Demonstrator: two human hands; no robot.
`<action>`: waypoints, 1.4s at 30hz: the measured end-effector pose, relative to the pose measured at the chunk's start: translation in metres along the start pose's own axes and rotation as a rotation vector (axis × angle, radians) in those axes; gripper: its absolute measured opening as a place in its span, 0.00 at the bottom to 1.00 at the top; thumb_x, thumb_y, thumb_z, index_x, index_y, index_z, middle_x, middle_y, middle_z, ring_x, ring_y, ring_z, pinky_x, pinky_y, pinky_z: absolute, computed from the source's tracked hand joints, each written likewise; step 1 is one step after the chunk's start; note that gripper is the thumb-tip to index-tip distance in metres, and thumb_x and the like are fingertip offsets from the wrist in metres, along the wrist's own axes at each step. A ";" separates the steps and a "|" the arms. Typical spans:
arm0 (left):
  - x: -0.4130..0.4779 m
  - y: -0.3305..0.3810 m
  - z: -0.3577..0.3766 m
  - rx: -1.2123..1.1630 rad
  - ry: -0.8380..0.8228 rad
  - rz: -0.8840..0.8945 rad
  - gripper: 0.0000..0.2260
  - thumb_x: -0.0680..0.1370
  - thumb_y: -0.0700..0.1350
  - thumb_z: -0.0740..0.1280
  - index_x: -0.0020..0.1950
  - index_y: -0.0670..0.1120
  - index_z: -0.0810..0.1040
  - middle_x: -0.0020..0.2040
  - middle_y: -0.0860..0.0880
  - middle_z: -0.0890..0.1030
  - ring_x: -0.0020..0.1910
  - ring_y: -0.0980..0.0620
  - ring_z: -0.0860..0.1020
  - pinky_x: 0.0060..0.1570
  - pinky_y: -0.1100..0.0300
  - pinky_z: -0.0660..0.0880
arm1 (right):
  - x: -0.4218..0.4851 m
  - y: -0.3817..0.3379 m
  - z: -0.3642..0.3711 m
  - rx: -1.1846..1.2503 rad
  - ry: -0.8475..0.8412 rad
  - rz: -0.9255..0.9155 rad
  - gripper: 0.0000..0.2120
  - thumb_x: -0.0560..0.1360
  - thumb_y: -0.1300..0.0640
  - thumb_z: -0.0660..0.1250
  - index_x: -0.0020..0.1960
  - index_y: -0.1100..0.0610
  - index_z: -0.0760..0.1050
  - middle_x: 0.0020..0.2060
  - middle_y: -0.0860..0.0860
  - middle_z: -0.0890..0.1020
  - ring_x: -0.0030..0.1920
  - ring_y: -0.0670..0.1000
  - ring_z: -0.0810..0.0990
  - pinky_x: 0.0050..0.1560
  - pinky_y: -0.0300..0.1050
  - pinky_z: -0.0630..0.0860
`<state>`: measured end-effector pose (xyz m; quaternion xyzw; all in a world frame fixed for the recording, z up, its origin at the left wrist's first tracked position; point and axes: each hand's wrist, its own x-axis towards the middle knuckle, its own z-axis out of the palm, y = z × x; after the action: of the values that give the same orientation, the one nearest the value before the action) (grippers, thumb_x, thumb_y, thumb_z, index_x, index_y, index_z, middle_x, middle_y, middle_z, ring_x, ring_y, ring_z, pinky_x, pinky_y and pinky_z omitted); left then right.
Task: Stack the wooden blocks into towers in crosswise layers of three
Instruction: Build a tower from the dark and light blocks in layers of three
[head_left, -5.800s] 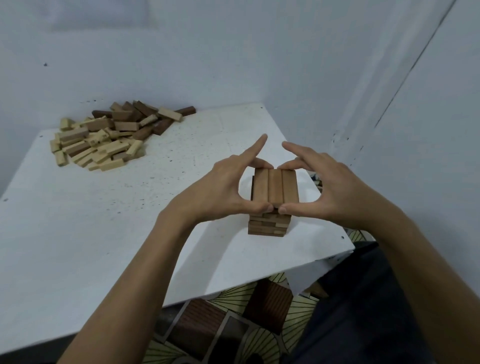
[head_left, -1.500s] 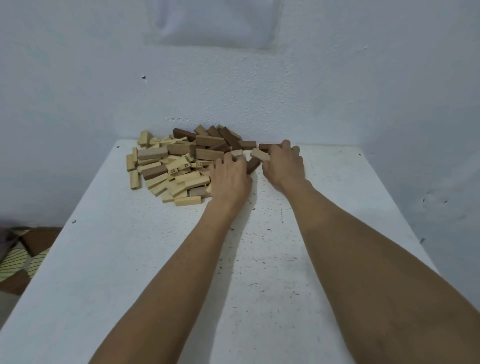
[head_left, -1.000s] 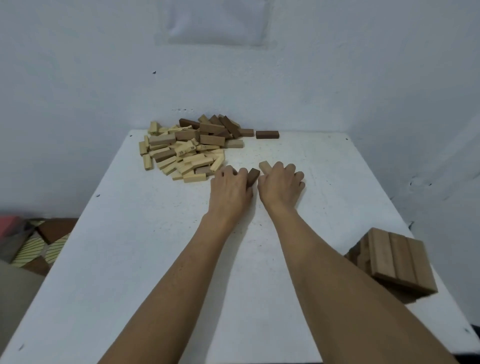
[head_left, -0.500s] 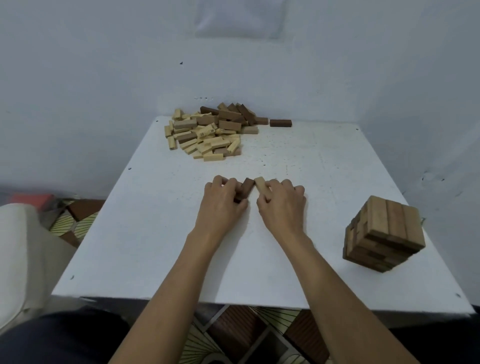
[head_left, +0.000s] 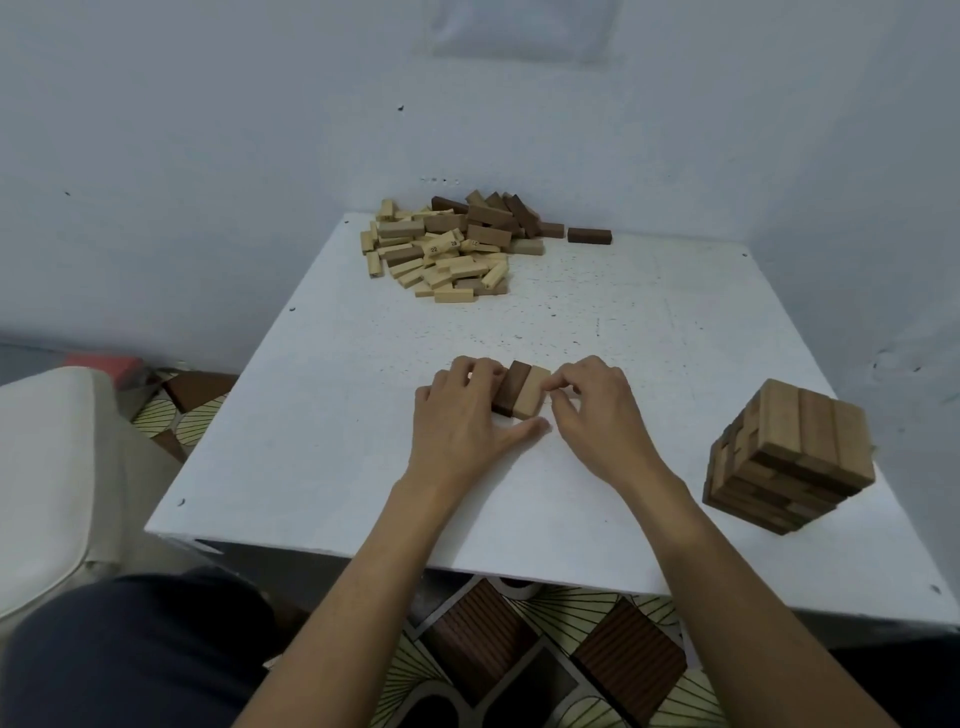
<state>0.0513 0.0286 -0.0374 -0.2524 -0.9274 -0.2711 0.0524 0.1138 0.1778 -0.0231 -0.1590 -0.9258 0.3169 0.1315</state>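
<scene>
— Where are the blocks being laid?
— Right between the two hands. A dark block (head_left: 511, 385) and a light block (head_left: 531, 400) lie flat on the white table (head_left: 322, 415), side by side with their long faces touching.

— How does the left hand sit?
— The left hand (head_left: 460, 421) is against the dark block's outer side, with its fingers curled over that block. Its thumb stretches along the table past the near ends of both blocks. Whether another block hides under those fingers, I cannot tell.

— And the right?
— The right hand (head_left: 597, 410) is on the light block's outer side. Its fingers are curled, and thumb and forefinger pinch at that block's edge.

— What lies further out?
— Well beyond the left hand's fingertips, at the far edge by the wall (head_left: 208, 130), is a pile of loose blocks (head_left: 441, 254), pale and brown mixed. A stray brown block (head_left: 588, 235) lies just beside the pile, far ahead of the right hand. Out past the right wrist stands a finished tower (head_left: 789, 457), built of crosswise layers with three blocks on top. It is well apart from both hands.

— Off the table?
— A white seat (head_left: 47, 467) is outside the left forearm, and a patterned floor (head_left: 519, 649) lies beneath both forearms.
</scene>
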 end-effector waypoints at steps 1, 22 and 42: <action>0.001 0.003 0.004 0.008 0.024 -0.025 0.28 0.67 0.65 0.70 0.60 0.52 0.73 0.58 0.54 0.75 0.56 0.50 0.75 0.55 0.54 0.68 | 0.002 0.001 -0.001 0.004 -0.015 -0.007 0.09 0.79 0.63 0.62 0.53 0.55 0.80 0.53 0.53 0.78 0.57 0.55 0.72 0.55 0.44 0.71; 0.000 -0.029 -0.014 -0.104 -0.286 0.191 0.37 0.67 0.67 0.59 0.74 0.56 0.64 0.68 0.57 0.73 0.68 0.52 0.66 0.67 0.60 0.54 | -0.036 0.010 -0.009 -0.290 -0.325 -0.203 0.29 0.84 0.51 0.51 0.81 0.55 0.44 0.80 0.47 0.52 0.80 0.53 0.38 0.79 0.49 0.40; -0.024 -0.020 -0.012 0.323 -0.346 0.191 0.43 0.71 0.68 0.36 0.81 0.45 0.44 0.82 0.47 0.41 0.80 0.47 0.38 0.76 0.50 0.35 | -0.050 0.015 -0.002 -0.514 -0.307 -0.082 0.44 0.72 0.30 0.29 0.80 0.57 0.36 0.80 0.53 0.38 0.77 0.56 0.29 0.76 0.50 0.31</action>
<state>0.0621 -0.0026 -0.0422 -0.3700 -0.9257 -0.0661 -0.0419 0.1638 0.1715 -0.0384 -0.0999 -0.9903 0.0871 -0.0419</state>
